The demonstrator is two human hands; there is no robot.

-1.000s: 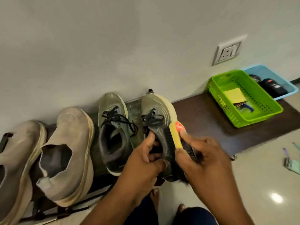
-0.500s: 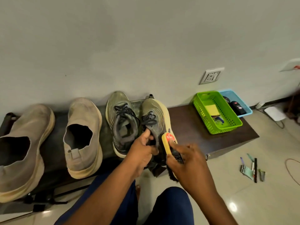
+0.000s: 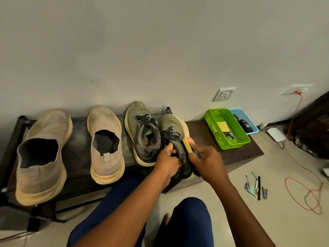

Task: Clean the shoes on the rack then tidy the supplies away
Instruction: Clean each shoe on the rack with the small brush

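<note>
Two beige slip-on shoes (image 3: 44,154) (image 3: 106,143) and an olive laced pair stand on a low dark rack (image 3: 78,132). My left hand (image 3: 168,160) grips the collar of the right olive shoe (image 3: 175,127), thumb inside the opening. My right hand (image 3: 207,161) holds a yellow-backed shoe brush (image 3: 188,144) with a red label against that shoe's outer side. The left olive shoe (image 3: 140,132) sits untouched beside it.
A green basket (image 3: 238,142) with a yellow pad and a blue tray (image 3: 253,130) with dark polish containers sit at the bench's right end. Pens and markers (image 3: 256,187) lie on the floor. A red cable (image 3: 302,189) loops on the tiles at the right. My knees are below.
The view has pulled back and widened, so the whole rack and floor show. Both hands keep their hold on the olive shoe and the brush.
</note>
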